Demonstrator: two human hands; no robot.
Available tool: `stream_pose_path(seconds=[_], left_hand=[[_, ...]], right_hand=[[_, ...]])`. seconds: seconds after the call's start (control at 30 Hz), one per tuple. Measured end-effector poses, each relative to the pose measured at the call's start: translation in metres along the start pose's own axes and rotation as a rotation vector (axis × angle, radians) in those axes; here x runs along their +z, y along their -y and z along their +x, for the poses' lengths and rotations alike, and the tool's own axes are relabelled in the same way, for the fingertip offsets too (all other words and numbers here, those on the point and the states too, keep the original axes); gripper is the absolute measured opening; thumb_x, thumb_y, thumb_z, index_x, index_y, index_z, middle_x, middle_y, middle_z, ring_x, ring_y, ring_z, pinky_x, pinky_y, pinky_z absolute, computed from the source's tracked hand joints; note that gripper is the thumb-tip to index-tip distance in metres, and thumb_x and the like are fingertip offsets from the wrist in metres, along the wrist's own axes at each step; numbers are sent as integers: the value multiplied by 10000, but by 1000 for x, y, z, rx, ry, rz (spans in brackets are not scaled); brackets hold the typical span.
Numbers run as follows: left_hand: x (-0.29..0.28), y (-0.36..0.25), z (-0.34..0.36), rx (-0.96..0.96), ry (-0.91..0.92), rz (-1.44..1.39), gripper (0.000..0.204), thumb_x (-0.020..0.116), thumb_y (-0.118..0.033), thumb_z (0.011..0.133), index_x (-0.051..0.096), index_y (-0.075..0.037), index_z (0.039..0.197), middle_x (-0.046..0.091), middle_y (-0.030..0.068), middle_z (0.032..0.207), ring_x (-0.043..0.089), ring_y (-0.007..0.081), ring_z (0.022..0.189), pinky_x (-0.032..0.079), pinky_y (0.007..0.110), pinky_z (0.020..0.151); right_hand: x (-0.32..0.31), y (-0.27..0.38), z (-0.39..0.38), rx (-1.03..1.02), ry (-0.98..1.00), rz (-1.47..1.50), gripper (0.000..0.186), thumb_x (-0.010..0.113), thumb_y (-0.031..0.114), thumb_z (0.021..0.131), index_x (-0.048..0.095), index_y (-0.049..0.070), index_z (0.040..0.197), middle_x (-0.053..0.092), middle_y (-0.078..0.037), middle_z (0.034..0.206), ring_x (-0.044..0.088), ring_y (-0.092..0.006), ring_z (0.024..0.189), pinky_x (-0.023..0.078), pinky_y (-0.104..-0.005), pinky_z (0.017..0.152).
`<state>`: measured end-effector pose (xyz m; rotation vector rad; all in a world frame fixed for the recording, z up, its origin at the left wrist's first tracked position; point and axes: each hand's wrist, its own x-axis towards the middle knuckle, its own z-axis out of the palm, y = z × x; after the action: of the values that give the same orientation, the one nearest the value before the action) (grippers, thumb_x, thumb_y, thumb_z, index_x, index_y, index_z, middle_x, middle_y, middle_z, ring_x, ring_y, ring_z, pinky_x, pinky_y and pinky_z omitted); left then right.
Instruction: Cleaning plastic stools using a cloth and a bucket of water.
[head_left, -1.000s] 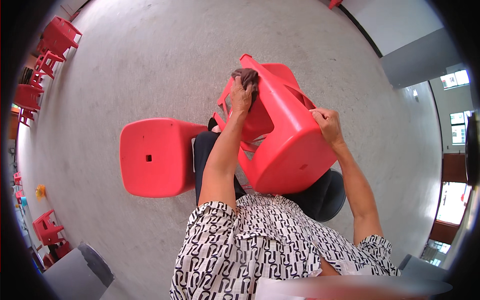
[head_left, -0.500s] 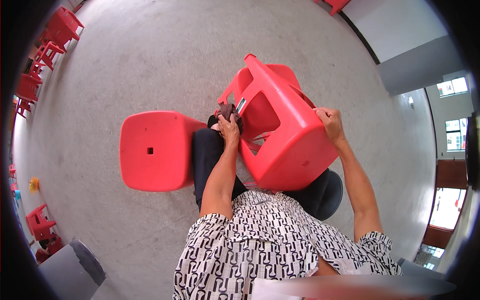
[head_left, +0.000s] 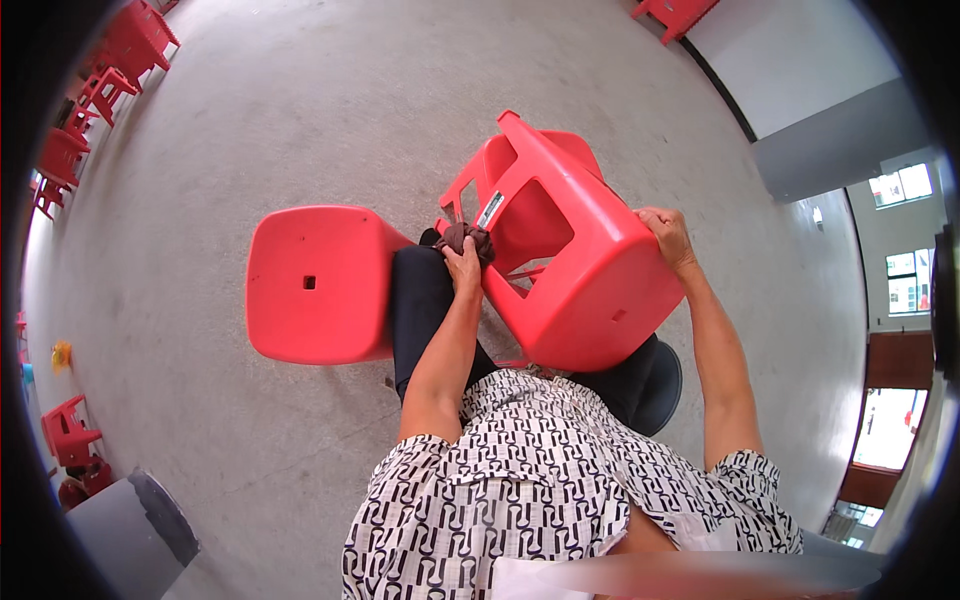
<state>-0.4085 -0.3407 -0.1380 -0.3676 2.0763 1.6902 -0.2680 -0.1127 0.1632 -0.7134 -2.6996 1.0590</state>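
A red plastic stool [head_left: 600, 300] lies tipped over in front of me, its seat turned toward my body and its legs pointing away. My right hand [head_left: 668, 238] is closed on the stool's right side, near the seat's edge. In my left hand [head_left: 462, 268] is a bunched dark brown cloth [head_left: 466, 240], which lies against the stool's leg beside a small white label [head_left: 490, 209]. To the left of my knee stands a second red stool [head_left: 320, 320], upright, with a square hole in its seat.
More red stools [head_left: 140, 38] line the far left, and another red stool [head_left: 70, 430] stands at lower left by a grey column [head_left: 130, 535]. A dark round seat [head_left: 660, 390] shows beside my right thigh. Grey-white wall [head_left: 800, 70] runs along the right.
My left hand and the cloth have shifted slightly down along the stool's leg. The view has moved a little; the right hand keeps its hold.
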Motion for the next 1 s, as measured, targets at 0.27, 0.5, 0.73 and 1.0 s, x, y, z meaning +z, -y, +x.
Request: stream_pose_path(seconds=[0.27, 0.5, 0.73, 1.0], left_hand=[[20, -72, -54, 140, 16, -214, 685, 635, -395, 863, 428, 60, 1331, 506, 333, 1295, 534, 472, 1189, 434, 502, 999], [26, -90, -83, 333, 0, 45, 518, 644, -362, 865, 466, -40, 1230, 524, 267, 1188, 538, 502, 1095, 444, 562, 923], [16, -76, -55, 644, 29, 116, 489, 656, -347, 866, 548, 9, 1183, 589, 246, 1091, 528, 467, 1063, 425, 525, 949], [-5, -45, 21, 414, 23, 187, 520, 690, -368, 858, 532, -23, 1212, 608, 271, 1132, 573, 489, 1055, 460, 521, 917]], right_hand=[[-68, -77, 13, 235, -59, 171, 365, 571, 318, 947, 742, 14, 1055, 715, -39, 957, 638, -130, 846, 500, -276, 775], [-46, -72, 17, 257, -256, 251, 546, 539, 475, 966, 707, -14, 1141, 711, -110, 1098, 655, -207, 1003, 485, -343, 909], [-6, -20, 37, 86, -389, -504, 333, 575, 321, 881, 762, 96, 1040, 704, -129, 790, 695, -240, 766, 519, -388, 717], [-4, 1, 12, 44, -421, -316, 280, 574, 227, 845, 776, 96, 989, 716, -120, 774, 648, -158, 677, 495, -310, 655]])
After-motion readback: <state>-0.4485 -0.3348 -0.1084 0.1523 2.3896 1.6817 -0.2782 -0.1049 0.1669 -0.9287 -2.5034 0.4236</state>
